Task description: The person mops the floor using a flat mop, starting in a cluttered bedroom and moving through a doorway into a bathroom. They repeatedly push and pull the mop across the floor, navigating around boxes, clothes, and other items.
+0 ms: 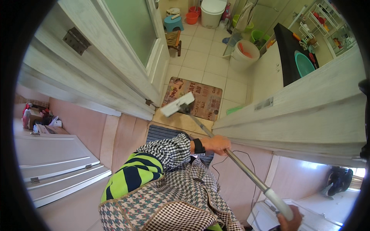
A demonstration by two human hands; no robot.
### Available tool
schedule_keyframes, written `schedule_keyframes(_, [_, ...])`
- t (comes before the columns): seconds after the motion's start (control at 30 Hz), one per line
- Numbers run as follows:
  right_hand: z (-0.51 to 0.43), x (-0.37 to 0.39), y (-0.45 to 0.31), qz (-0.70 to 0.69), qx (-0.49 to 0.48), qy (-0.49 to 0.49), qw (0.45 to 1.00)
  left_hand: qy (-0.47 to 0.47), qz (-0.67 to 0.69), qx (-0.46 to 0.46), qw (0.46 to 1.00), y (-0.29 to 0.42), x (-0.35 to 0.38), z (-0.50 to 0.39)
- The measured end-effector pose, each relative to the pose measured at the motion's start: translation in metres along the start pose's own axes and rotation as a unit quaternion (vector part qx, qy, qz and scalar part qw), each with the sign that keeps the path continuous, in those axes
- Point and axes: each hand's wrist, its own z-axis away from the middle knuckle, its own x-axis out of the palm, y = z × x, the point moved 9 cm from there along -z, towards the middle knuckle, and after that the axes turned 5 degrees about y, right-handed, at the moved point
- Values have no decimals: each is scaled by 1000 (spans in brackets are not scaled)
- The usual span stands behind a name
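Observation:
My left hand [218,144], with a black band on its wrist, grips the metal tube [245,167] of a long-handled floor cleaning tool partway along. At the lower right my right hand [290,219] is closed around the pale grip [279,202] at the upper end. From there the tube slants down through a doorway to a white rectangular floor head [177,104] with a dark joint. This head lies over the left side of a brown printed floor mat [199,99] and reaches past its near edge. Whether the tool is a vacuum or a mop, I cannot tell.
White door frames flank the doorway; an open glazed door [130,26] stands left. A dark striped mat [162,134] and a thin cord [254,173] lie nearer. Beyond are a wooden stool [173,40], a white bucket [244,55], a toilet [213,13] and a black counter [284,55].

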Motion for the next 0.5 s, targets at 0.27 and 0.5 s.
schedule_keyframes(0.27, [23, 220, -6, -348, 79, -75, 931, 77, -198, -35, 977, -85, -35, -11])
schedule_keyframes(0.5, [-138, 388, -58, -482, 91, 5, 872, 43, -111, -98, 988, -103, -49, 7])
